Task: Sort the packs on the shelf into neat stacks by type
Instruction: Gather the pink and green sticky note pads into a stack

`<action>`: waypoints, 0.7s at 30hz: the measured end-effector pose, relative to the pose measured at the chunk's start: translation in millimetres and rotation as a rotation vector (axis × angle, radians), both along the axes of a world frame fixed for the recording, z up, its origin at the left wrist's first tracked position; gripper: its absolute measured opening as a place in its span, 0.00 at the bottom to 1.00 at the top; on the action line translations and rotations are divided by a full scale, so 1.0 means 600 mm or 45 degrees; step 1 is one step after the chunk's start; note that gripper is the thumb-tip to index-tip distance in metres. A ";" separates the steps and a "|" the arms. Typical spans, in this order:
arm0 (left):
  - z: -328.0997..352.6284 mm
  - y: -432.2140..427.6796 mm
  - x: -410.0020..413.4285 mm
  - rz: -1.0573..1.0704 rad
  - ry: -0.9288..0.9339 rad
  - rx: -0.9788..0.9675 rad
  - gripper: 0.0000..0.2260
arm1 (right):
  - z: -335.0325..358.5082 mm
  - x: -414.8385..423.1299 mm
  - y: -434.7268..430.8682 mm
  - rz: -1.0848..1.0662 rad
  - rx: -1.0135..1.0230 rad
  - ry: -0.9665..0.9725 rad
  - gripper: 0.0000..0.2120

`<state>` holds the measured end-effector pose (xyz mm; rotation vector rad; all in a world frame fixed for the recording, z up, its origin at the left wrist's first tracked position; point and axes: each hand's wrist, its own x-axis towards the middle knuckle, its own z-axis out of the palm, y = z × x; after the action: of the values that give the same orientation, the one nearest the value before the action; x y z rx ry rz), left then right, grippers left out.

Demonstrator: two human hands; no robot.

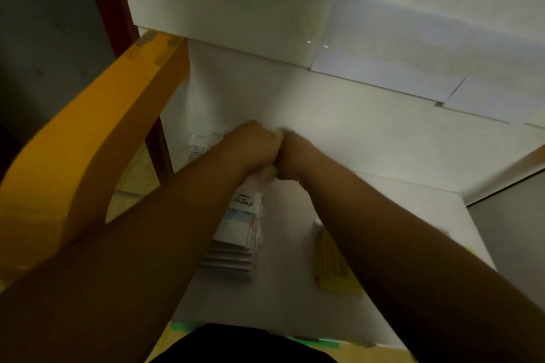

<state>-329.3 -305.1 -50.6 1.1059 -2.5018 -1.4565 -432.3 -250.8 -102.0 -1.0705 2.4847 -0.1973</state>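
Note:
My left hand [253,147] and my right hand [298,156] are pressed together side by side over the white shelf [368,150], fingers curled. A small yellow-green pack [272,171] peeks out between them, mostly hidden. Right below the hands a stack of white packs [236,233] with black print lies on the shelf. A yellow pack [333,262] lies flat under my right forearm, partly covered. More white packs [200,143] lie behind my left wrist at the shelf's left edge.
An orange beam [97,138] runs diagonally along the left, beside a dark red upright [112,0]. A white shelf board [265,3] hangs overhead. The shelf's front edge [265,330] is near my body.

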 end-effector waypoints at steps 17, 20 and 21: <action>0.014 0.087 0.034 0.091 0.524 0.070 0.27 | 0.124 0.092 0.180 -0.677 -0.963 -1.001 0.15; 0.011 0.103 0.043 0.127 0.488 0.116 0.26 | 0.137 0.101 0.226 -0.717 -1.118 -1.179 0.13; 0.008 0.109 0.045 0.128 0.486 0.171 0.26 | 0.138 0.102 0.242 -0.735 -1.161 -1.232 0.13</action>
<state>-302.5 -239.5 -45.6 0.8558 -2.0882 -1.6454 -371.2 -105.4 -19.1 -0.2809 1.6581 -1.6713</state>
